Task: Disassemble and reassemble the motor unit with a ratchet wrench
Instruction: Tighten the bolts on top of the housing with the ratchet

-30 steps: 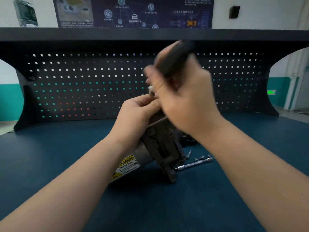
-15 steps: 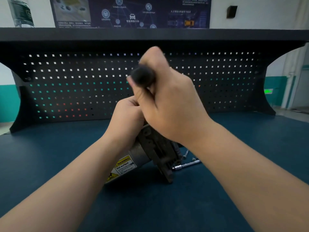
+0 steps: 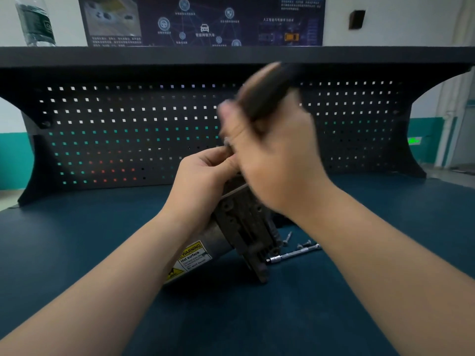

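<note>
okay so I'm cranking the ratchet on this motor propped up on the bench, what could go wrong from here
1. The grey metal motor unit stands tilted on the edge of its plate, steadied only by the left hand; a hard pull could tip it.
2. The right hand swings the black-handled ratchet wrench close to the left fingers, so a slip could pinch them.
3. Small loose screws beside the chrome extension bar could get knocked away.
</note>
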The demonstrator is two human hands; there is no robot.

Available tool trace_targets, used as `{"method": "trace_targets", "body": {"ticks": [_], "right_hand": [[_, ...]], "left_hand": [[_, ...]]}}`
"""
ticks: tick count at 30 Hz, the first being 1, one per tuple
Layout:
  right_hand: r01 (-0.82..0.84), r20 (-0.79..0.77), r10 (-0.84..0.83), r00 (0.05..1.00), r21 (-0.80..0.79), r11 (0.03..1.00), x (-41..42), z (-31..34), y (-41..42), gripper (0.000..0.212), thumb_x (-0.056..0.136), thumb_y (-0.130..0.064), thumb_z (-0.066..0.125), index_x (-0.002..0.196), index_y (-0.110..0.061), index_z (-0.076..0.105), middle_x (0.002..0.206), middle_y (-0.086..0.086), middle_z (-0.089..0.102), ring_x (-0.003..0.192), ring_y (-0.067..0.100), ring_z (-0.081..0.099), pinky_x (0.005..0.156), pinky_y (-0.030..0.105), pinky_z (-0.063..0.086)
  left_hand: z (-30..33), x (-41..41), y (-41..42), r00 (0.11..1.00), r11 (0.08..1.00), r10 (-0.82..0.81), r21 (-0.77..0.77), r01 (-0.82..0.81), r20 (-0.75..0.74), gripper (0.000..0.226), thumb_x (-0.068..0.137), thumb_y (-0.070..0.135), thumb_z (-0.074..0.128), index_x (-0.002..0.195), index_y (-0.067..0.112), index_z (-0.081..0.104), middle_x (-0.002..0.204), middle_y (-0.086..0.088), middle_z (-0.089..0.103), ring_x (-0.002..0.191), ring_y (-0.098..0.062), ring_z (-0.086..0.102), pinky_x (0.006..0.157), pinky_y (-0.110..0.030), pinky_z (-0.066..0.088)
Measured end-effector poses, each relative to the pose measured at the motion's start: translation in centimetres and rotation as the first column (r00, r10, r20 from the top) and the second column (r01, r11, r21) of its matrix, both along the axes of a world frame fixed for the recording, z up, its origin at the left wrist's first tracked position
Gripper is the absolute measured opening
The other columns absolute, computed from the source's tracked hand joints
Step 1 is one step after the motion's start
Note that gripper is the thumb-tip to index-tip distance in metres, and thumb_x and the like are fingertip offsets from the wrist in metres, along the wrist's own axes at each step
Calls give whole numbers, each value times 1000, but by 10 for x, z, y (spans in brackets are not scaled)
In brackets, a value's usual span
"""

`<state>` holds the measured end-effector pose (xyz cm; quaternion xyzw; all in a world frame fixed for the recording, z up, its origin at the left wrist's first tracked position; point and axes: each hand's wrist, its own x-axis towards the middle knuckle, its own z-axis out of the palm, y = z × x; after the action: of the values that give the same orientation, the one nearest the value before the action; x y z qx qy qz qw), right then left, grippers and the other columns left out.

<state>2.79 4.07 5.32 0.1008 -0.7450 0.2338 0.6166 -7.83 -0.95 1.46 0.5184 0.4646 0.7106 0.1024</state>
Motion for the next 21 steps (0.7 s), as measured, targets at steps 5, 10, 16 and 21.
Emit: {"method": "trace_targets", "body": {"ticks": [5, 10, 16, 21], "right_hand": [[-267, 55, 303, 952, -341, 901, 5, 16, 10, 9, 95, -10, 53, 90, -12, 46, 69, 7, 64, 48, 16, 54, 47, 28, 45], [-549, -400, 575, 713, -829, 104, 6, 20, 38, 14, 96, -12, 45, 82, -10, 46, 64, 4, 60, 42, 11, 39, 40, 19, 31], [-459, -165, 433, 886, -441, 771, 0, 6, 16, 10, 94, 1, 49, 87, -5, 46, 64, 7, 53, 44, 14, 46, 43, 25, 38], [-145, 202, 165, 965, -112, 983, 1, 9, 8, 8, 87, 0, 56, 85, -5, 51, 67, 7, 56, 57, 22, 55, 56, 38, 48]], "left_hand": [[1, -2, -1, 988, 990, -132, -29, 135, 86, 14, 86, 15, 63, 88, 16, 77, 86, -3, 76, 74, -15, 68, 63, -27, 57], [3, -1, -4, 982, 982, -167, -77, 173, 89, 23, 84, 21, 63, 102, 13, 74, 101, -8, 74, 83, -18, 67, 69, -28, 58], [-1, 0, 0, 997, 997, -69, -19, 70, 44, 16, 85, 9, 66, 86, 19, 79, 87, -3, 76, 77, -13, 71, 64, -23, 55], [-1, -1, 1, 999, 999, -38, -1, 38, 28, 20, 81, 7, 66, 71, 20, 77, 71, 2, 74, 64, -9, 67, 56, -22, 53]]}}
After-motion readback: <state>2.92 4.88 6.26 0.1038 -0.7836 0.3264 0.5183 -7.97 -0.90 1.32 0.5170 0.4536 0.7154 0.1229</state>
